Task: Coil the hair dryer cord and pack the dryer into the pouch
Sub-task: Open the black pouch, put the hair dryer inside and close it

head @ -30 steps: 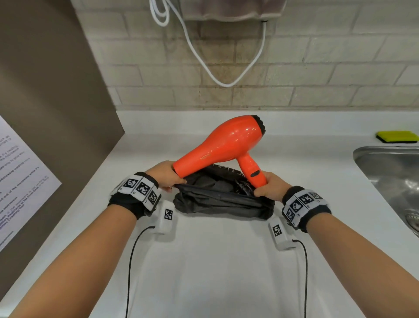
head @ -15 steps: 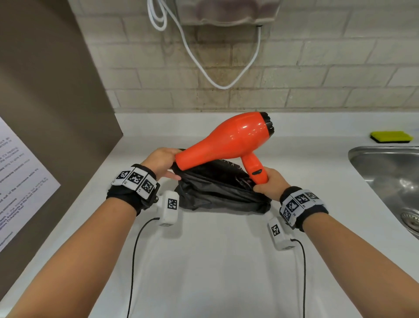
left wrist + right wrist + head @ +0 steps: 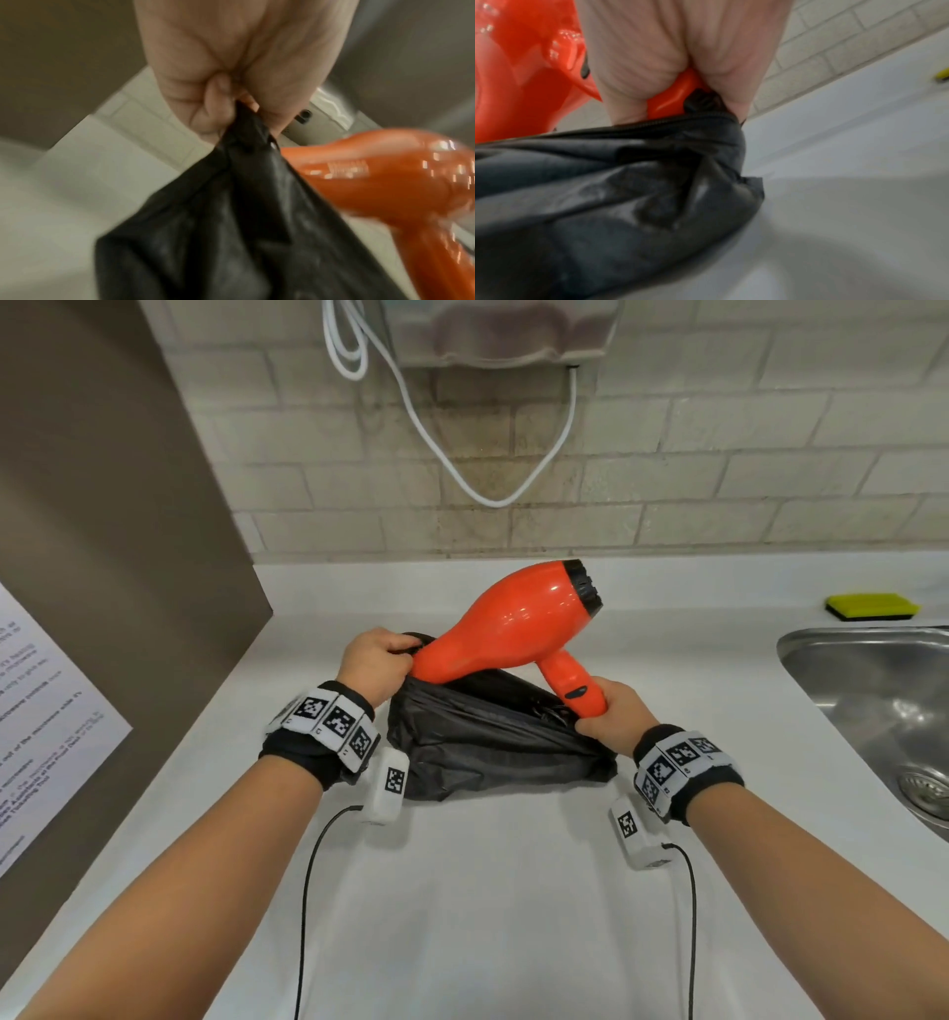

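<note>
An orange hair dryer [image 3: 513, 621] with a black rear grille is tilted over the open black pouch [image 3: 482, 742], its nozzle end down at the left edge of the mouth. My right hand [image 3: 608, 721] grips the dryer's handle [image 3: 672, 95] just above the pouch's zip edge [image 3: 654, 123]. My left hand [image 3: 377, 665] pinches the pouch's left corner [image 3: 246, 130] and pulls it up beside the dryer [image 3: 385, 178]. The cord is hidden, apparently inside the pouch.
The pouch lies on a white counter [image 3: 488, 891]. A steel sink [image 3: 883, 701] is at the right, with a yellow sponge [image 3: 870, 607] behind it. A brown panel with a printed sheet [image 3: 46, 737] stands at the left. A white cable [image 3: 462, 454] hangs on the tiled wall.
My left hand has lifted the pouch's left corner higher and farther back. The dryer's rear end has risen and its nozzle now points into the pouch mouth.
</note>
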`<control>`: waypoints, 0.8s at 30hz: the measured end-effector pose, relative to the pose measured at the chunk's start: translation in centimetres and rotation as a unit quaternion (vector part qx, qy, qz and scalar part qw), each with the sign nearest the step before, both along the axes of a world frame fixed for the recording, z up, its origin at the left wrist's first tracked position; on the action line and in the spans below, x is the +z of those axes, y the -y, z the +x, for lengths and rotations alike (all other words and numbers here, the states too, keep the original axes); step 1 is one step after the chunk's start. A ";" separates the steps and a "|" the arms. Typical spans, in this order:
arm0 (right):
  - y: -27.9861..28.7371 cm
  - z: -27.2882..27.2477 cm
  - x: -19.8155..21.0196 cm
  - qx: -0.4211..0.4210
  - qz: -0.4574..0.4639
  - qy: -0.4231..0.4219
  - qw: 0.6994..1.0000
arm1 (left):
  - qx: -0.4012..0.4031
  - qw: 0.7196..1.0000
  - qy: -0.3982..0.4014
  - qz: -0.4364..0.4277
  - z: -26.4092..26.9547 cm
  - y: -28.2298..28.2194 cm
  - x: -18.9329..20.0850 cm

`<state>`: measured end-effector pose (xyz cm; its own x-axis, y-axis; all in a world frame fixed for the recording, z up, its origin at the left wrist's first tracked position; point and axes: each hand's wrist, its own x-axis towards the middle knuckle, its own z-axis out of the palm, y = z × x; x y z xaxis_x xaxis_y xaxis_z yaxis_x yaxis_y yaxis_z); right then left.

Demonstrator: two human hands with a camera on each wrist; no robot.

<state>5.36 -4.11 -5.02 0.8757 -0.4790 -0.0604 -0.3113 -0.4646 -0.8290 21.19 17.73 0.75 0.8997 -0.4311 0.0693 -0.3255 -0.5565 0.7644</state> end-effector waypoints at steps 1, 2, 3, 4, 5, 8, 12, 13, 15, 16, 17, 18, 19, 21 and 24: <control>-0.1 0.0 0.2 -0.001 -0.004 0.007 1.000 | -0.002 0.999 0.041 0.015 -0.1 0.1 0.1; -0.2 0.1 0.4 -0.003 -0.009 0.014 1.000 | -0.010 0.998 0.062 0.023 -0.2 0.2 0.4; -0.2 0.1 0.6 -0.004 -0.019 0.019 1.000 | -0.027 0.997 0.071 0.033 -0.3 0.3 0.8; -0.1 0.1 0.7 -0.002 -0.032 0.022 0.999 | -0.053 0.995 0.074 0.046 -0.4 0.5 1.4; 0.0 0.1 0.9 0.003 -0.051 0.023 0.998 | -0.081 0.992 0.078 0.058 -0.6 0.8 2.1; 0.0 0.1 1.4 0.015 -0.119 0.017 0.993 | -0.133 0.984 0.110 0.045 -1.5 1.4 4.0; -0.2 0.4 2.3 0.017 -0.186 0.008 0.982 | -0.113 0.983 0.143 -0.005 -2.1 2.2 5.8; -0.1 0.4 2.6 0.014 -0.199 0.006 0.980 | -0.102 0.983 0.155 -0.011 -2.2 2.2 6.1; -0.1 0.5 3.1 0.005 -0.221 -0.001 0.975 | -0.084 0.980 0.177 -0.039 -2.4 2.3 6.3; -0.2 0.5 3.3 0.000 -0.229 -0.004 0.973 | -0.075 0.978 0.183 -0.061 -2.6 2.3 6.5; -0.3 0.6 3.4 -0.002 -0.233 -0.006 0.973 | -0.069 0.976 0.186 -0.085 -2.7 2.4 6.6; -0.4 0.6 3.5 -0.001 -0.233 -0.009 0.972 | -0.062 0.974 0.186 -0.109 -2.8 2.5 6.8; -0.6 0.7 3.6 0.003 -0.233 -0.016 0.972 | -0.053 0.973 0.183 -0.130 -3.0 2.7 7.1; -1.0 0.8 3.7 0.010 -0.242 -0.029 0.970 | -0.035 0.971 0.171 -0.164 -3.1 3.2 7.5; -1.1 1.0 4.0 0.011 -0.283 -0.038 0.958 | -0.028 0.965 0.187 -0.182 -3.2 3.8 7.6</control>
